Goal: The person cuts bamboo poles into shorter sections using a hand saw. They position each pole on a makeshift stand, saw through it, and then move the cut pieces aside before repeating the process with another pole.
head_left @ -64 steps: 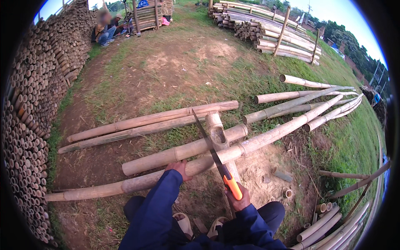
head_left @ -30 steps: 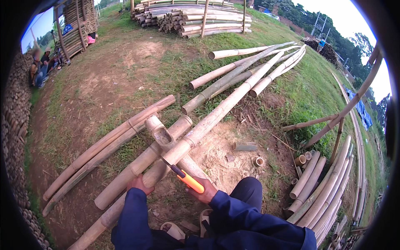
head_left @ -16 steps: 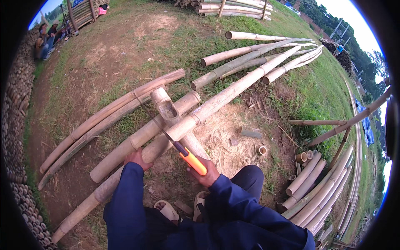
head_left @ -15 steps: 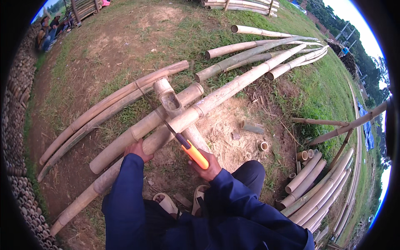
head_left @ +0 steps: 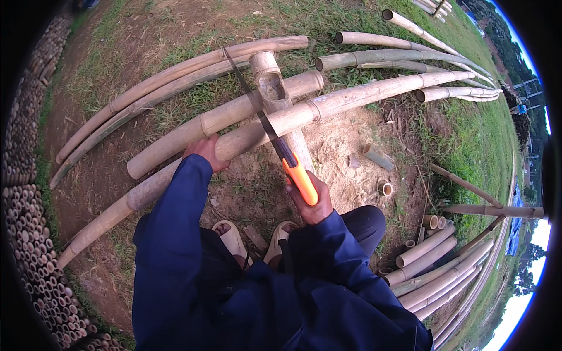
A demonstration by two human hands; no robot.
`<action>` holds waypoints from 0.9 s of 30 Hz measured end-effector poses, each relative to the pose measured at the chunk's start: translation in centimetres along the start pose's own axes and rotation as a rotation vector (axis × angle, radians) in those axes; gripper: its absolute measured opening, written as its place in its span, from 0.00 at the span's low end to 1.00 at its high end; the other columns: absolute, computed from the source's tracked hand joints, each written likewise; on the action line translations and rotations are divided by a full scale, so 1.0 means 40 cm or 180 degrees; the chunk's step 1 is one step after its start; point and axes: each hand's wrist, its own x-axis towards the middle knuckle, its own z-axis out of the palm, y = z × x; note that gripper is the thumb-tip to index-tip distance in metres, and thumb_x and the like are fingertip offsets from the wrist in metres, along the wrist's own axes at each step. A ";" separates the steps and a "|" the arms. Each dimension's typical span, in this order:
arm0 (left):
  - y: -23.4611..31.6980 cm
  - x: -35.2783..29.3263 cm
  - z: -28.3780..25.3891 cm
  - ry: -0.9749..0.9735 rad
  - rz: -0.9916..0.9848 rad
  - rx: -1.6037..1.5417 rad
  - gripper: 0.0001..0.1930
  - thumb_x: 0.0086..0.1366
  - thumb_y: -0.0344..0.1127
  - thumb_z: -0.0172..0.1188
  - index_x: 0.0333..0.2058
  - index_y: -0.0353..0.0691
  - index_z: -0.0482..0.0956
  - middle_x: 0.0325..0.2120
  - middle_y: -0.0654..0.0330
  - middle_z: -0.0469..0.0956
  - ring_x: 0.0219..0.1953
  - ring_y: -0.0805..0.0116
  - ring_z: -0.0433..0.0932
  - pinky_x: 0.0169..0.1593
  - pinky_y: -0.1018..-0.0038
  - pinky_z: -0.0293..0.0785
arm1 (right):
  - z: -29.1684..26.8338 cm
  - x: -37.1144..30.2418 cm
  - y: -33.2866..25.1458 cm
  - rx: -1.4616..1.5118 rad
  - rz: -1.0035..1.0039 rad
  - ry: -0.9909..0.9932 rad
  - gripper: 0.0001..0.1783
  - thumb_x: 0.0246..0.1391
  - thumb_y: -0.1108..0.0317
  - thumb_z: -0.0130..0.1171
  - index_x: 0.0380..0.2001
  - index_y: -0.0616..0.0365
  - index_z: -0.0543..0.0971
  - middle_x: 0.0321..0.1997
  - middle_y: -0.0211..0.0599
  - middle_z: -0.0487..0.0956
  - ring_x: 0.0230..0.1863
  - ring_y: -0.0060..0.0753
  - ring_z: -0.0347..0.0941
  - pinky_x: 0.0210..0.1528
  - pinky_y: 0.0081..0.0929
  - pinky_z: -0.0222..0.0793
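My right hand (head_left: pixel 310 198) is closed around the orange handle of a hand saw (head_left: pixel 257 108). Its long dark blade lies across the top of a thick tan bamboo pole (head_left: pixel 240 140), just left of a joint in the pole. To the left, my left hand (head_left: pixel 206 153) grips that same pole, fingers wrapped over its far side. Beneath the pole is a bamboo support (head_left: pixel 271 82) with an oval notch cut in it. A shorter bamboo piece (head_left: pixel 222 114) runs alongside on the far side, also over the support. How deep the blade sits cannot be made out.
Two long bamboo poles (head_left: pixel 146 86) lie beyond on the left. Several more poles (head_left: pixel 404 61) spread out at the upper right. Pale sawdust (head_left: pixel 336 158) covers the ground with short offcuts (head_left: pixel 377 157). Cut lengths (head_left: pixel 430 251) are heaped at right; stacked bamboo ends (head_left: pixel 41 245) line the left.
My view has turned, shifting the poles across the picture. The saw has moved back toward me slightly relative to the pole, and my left hand keeps its hold.
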 end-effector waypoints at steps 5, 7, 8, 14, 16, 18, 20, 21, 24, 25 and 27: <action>-0.003 -0.005 0.000 0.0018 -0.0040 -0.0005 0.44 0.45 0.55 0.75 0.60 0.41 0.74 0.48 0.43 0.84 0.52 0.44 0.83 0.59 0.55 0.76 | -0.039 -0.104 -0.032 -0.0133 0.0044 -0.0007 0.15 0.60 0.70 0.67 0.48 0.64 0.81 0.32 0.40 0.83 0.34 0.33 0.81 0.40 0.30 0.75; -0.007 0.002 -0.006 -0.0071 -0.0033 -0.0046 0.44 0.46 0.56 0.76 0.60 0.40 0.74 0.48 0.44 0.84 0.54 0.46 0.82 0.61 0.55 0.75 | -0.083 -0.209 -0.081 -0.0251 0.0075 -0.0022 0.12 0.60 0.71 0.67 0.45 0.63 0.81 0.30 0.41 0.84 0.31 0.35 0.84 0.36 0.31 0.76; -0.013 0.000 -0.007 -0.0091 -0.0062 -0.0047 0.44 0.46 0.56 0.76 0.60 0.40 0.74 0.48 0.44 0.84 0.53 0.45 0.82 0.61 0.55 0.75 | -0.110 -0.256 -0.105 -0.0438 0.0234 -0.0133 0.12 0.60 0.71 0.67 0.45 0.63 0.81 0.30 0.42 0.84 0.30 0.39 0.84 0.36 0.31 0.76; -0.003 0.003 0.007 -0.0188 -0.0205 0.0154 0.43 0.47 0.57 0.76 0.58 0.40 0.74 0.46 0.44 0.85 0.52 0.43 0.83 0.61 0.54 0.75 | -0.130 -0.300 -0.131 -0.0290 0.0586 -0.0184 0.13 0.60 0.73 0.66 0.48 0.63 0.82 0.33 0.35 0.82 0.33 0.29 0.79 0.41 0.27 0.74; 0.015 0.005 0.009 -0.0147 -0.0115 0.0099 0.44 0.47 0.58 0.76 0.58 0.40 0.73 0.45 0.43 0.85 0.51 0.43 0.83 0.60 0.54 0.76 | -0.067 -0.174 -0.088 0.0005 0.0519 -0.0159 0.09 0.60 0.73 0.66 0.43 0.63 0.81 0.31 0.35 0.80 0.28 0.28 0.71 0.36 0.29 0.70; 0.005 0.006 0.031 0.0144 0.0004 0.0262 0.44 0.46 0.58 0.77 0.58 0.38 0.73 0.46 0.42 0.84 0.51 0.43 0.83 0.60 0.54 0.77 | -0.014 -0.017 -0.063 -0.0036 0.0370 -0.0105 0.12 0.59 0.72 0.68 0.44 0.64 0.80 0.30 0.36 0.80 0.30 0.29 0.72 0.38 0.30 0.71; 0.008 0.006 -0.008 -0.0184 -0.0114 0.0142 0.45 0.45 0.59 0.77 0.56 0.36 0.74 0.48 0.42 0.84 0.53 0.44 0.83 0.61 0.56 0.77 | -0.015 0.051 -0.036 -0.0177 -0.0037 -0.0080 0.13 0.58 0.71 0.69 0.45 0.63 0.81 0.31 0.36 0.80 0.33 0.29 0.76 0.41 0.29 0.73; -0.003 -0.002 -0.015 -0.0196 -0.0124 0.0127 0.45 0.45 0.60 0.76 0.57 0.36 0.74 0.49 0.42 0.83 0.53 0.45 0.83 0.61 0.56 0.77 | -0.016 0.066 -0.052 -0.0194 -0.0077 -0.0157 0.14 0.58 0.71 0.70 0.46 0.62 0.81 0.31 0.36 0.80 0.34 0.29 0.77 0.43 0.29 0.74; 0.010 -0.006 -0.008 -0.0084 -0.0151 0.0228 0.46 0.46 0.62 0.75 0.57 0.37 0.74 0.49 0.43 0.84 0.53 0.47 0.83 0.61 0.56 0.77 | -0.011 0.050 -0.026 -0.0097 -0.0133 -0.0120 0.15 0.57 0.69 0.71 0.46 0.59 0.81 0.31 0.36 0.80 0.34 0.29 0.77 0.43 0.30 0.74; 0.012 -0.009 -0.009 -0.0079 -0.0159 0.0249 0.46 0.46 0.62 0.75 0.58 0.38 0.74 0.49 0.44 0.84 0.53 0.47 0.83 0.61 0.56 0.77 | -0.012 0.046 -0.038 -0.0138 -0.0046 -0.0188 0.14 0.57 0.68 0.71 0.44 0.59 0.81 0.31 0.35 0.79 0.34 0.29 0.76 0.43 0.30 0.74; 0.016 -0.016 -0.009 -0.0130 -0.0185 0.0307 0.46 0.46 0.63 0.75 0.58 0.38 0.74 0.49 0.44 0.84 0.53 0.48 0.83 0.61 0.56 0.77 | -0.013 0.032 -0.035 -0.0145 0.0019 -0.0281 0.15 0.56 0.65 0.72 0.41 0.59 0.79 0.29 0.35 0.77 0.32 0.29 0.74 0.41 0.31 0.72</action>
